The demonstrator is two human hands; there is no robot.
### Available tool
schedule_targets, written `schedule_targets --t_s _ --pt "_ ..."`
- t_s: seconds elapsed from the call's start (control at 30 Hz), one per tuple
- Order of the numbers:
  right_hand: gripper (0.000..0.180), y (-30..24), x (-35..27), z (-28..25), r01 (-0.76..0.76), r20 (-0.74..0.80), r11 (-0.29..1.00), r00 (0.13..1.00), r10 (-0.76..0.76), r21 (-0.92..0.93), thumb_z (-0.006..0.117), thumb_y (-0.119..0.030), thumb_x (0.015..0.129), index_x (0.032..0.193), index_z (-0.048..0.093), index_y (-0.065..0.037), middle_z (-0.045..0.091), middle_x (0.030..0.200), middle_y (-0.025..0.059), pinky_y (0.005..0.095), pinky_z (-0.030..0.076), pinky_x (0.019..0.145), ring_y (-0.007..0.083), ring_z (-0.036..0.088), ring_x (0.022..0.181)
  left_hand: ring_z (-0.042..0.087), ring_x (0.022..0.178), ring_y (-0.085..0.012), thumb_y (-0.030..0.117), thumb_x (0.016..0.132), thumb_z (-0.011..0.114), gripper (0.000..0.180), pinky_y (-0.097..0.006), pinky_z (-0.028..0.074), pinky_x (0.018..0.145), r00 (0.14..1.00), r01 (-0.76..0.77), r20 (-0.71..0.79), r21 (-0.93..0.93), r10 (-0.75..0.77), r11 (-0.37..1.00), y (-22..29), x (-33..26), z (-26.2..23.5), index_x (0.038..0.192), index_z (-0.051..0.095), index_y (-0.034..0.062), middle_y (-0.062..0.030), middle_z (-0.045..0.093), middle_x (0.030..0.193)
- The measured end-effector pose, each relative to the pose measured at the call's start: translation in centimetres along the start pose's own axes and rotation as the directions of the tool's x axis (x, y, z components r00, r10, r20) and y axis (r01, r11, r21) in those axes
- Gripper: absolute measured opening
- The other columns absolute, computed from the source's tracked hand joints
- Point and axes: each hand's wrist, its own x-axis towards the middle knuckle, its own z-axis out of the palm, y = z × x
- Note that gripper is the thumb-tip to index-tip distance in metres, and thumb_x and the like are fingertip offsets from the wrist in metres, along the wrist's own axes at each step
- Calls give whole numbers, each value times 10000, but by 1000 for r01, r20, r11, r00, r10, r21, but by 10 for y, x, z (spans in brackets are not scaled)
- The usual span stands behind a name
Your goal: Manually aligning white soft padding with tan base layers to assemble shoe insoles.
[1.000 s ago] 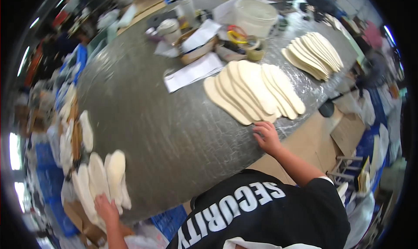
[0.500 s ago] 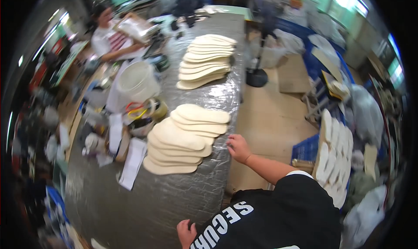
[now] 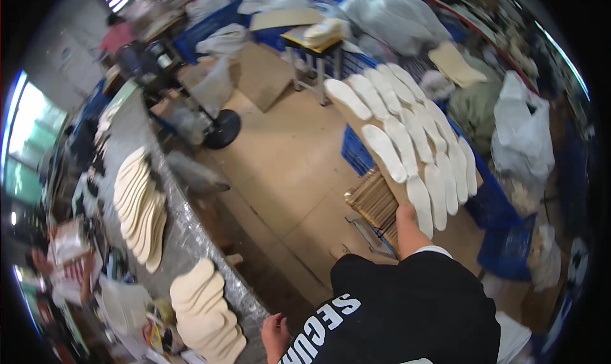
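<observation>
Insoles (image 3: 417, 144) on right hand's (image 3: 406, 216) board run lengthwise away.

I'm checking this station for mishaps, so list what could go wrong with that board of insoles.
1. The right hand meets the board only at its near end; tilted, the loose white insoles could slide off.
2. The blue crate sits just below; the board might catch on it.
3. The left hand is away by the foil-covered table, giving no second support.

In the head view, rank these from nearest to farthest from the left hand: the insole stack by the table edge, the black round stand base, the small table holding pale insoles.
From the left hand:
1. Insole stack, just left.
2. Black round stand base, up the floor.
3. Small table, top centre.
</observation>
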Motion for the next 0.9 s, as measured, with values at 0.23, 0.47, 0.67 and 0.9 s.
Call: schedule_targets --t_s 0.23,0.47,0.67,0.9 --pt "392 47 68 -80 -490 -398 854 758 517 174 532 -249 901 1163 541 43 546 1214 234 484 471 895 418 580 1017 658 740 -273 76 798 695 174 -332 522 670 848 -180 472 -171 241 969 64 126 80 947 654 -4 -159 656 850" --pt "351 94 127 -125 -412 -555 896 712 430 166 501 -281 912 1080 608 8 633 1094 207 456 477 875 375 588 1038 659 771 -188 140 854 663 234 -333 534 722 703 -142 686 -121 186 983 91 297 211 1007 657 -37 -150 688 884" --pt "339 153 210 -143 -379 78 352 767 637 856 465 -259 953 1164 555 -10 614 1125 163 424 498 834 293 612 969 565 1052 -235 97 940 525 466 -300 478 880 617 559 787 -456 20 693 209 382 336 1335 371 -98 -197 526 1223" --pt "309 150 201 -135 -377 220 433 903 369 819 408 -108 936 1211 511 -12 593 1167 167 457 515 875 292 612 1023 534 1076 -197 33 929 494 393 -297 444 908 684 528 729 -519 26 672 251 324 381 1295 402 -78 -144 515 1239"
